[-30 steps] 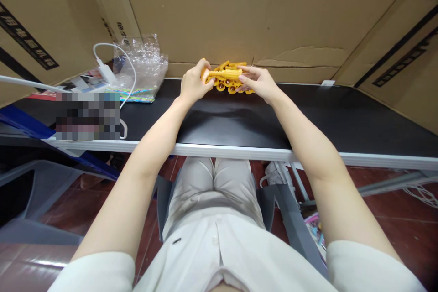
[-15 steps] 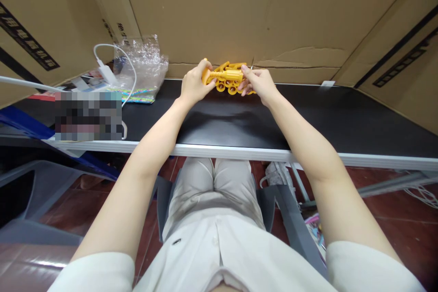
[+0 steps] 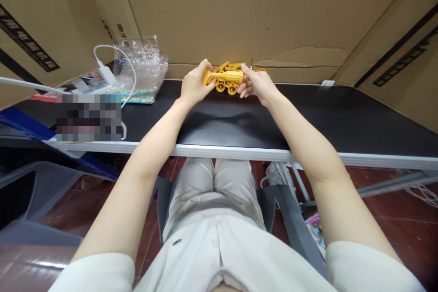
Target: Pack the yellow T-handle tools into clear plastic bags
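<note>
A yellow plastic piece (image 3: pixel 224 76) with a ridged stem, a flared left end and a thicker fluted right end is held level above the far part of the table. My left hand (image 3: pixel 195 83) is closed around the flared end, thumb below. My right hand (image 3: pixel 257 84) is closed at the fluted end, thumb on top and fingers curled underneath; its fingers hide that tip. Just behind and below the piece lie several yellow round parts (image 3: pixel 232 90) with hollow centres and some yellow sticks (image 3: pixel 236 65). A bit of yellow also shows behind my right hand.
Brown cardboard walls (image 3: pixel 212 13) enclose the back and sides of the black table (image 3: pixel 342 118). To the left are a clear plastic bag (image 3: pixel 140 64), a white plug with a cable (image 3: pixel 107 74) and a blurred-out item (image 3: pixel 89 118). A white tab (image 3: pixel 327 83) sits at the back right.
The yellow bit below my right fingers is out of sight there, and yellow now shows behind that hand. My right fingers have shifted slightly; my left hand keeps its hold.
</note>
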`<state>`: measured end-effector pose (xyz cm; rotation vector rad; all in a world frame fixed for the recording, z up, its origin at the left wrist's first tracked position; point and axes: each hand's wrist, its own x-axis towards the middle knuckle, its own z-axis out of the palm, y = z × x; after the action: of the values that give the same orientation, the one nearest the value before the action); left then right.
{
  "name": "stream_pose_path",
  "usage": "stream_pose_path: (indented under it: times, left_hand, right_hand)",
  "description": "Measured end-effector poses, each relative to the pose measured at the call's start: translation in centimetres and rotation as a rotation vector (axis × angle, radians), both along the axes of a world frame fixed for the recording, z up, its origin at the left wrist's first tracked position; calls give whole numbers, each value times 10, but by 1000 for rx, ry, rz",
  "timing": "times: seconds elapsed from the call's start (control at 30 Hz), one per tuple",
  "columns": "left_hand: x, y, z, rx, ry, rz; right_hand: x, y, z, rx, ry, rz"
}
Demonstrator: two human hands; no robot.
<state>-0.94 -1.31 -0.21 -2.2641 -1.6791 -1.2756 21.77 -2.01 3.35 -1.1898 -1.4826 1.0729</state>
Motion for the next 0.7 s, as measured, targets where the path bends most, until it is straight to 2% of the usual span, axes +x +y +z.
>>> stream_pose_path:
  times: [0.2,0.33,0.43,0.53,0.67,0.7]
  left_hand:
    - [3,2,-3,23,15,-33]
    - [4,2,-5,-10,24,-116]
    - [2,4,-7,-59,13,-101]
    - [-1,6,-7,-134,52,-19]
    - [-1,5,-6,-223,111,47]
    - [-1,4,-5,-236,109,52]
  right_hand:
    - [-2,2,3,-236,188,36]
    - [1,4,4,-281,297,18]
    - [10,11,4,-222,342,-42]
    - [26,28,3,-78,362,-117]
    - [41,61,1,169,231,-263]
    - [43,69,1,196,184,-253]
